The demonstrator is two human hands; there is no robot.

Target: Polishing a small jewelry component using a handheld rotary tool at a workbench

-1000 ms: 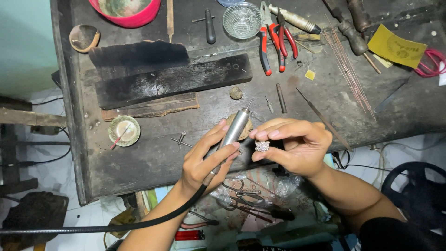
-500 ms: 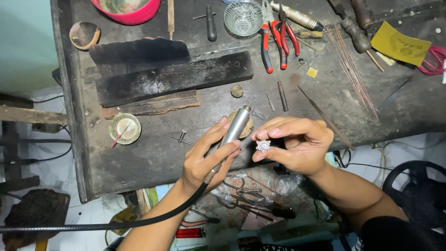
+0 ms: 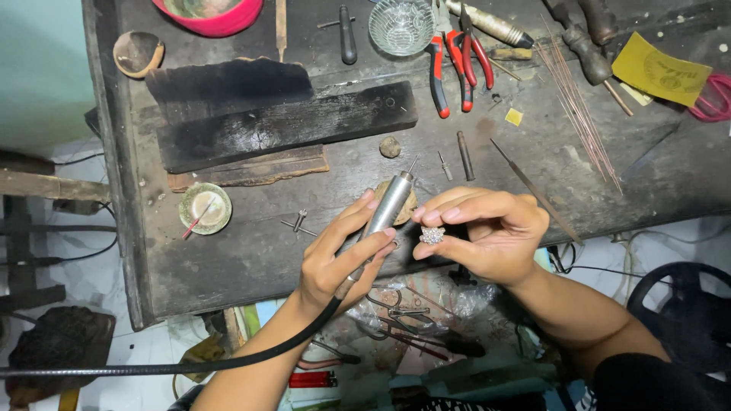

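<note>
At the tabletop's [image 3: 251, 259] near edge, our left hand [image 3: 339, 255] wraps its fingers around a metal handpiece [image 3: 387, 207]; our right hand [image 3: 487, 232], at 3 o'clock, pinches a small silver piece [image 3: 432, 235]. Risk, we judge: that light pinch lets it twist loose.

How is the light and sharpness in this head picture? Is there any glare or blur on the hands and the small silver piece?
Head view: soft, even light, only faint shadows under the hands. The left hand and its metal handpiece are sharp, with a mild sheen on the steel. The small silver piece in the right hand glints, so its fine detail is lost. The dark workbench stays in focus; no motion blur shows.
</note>
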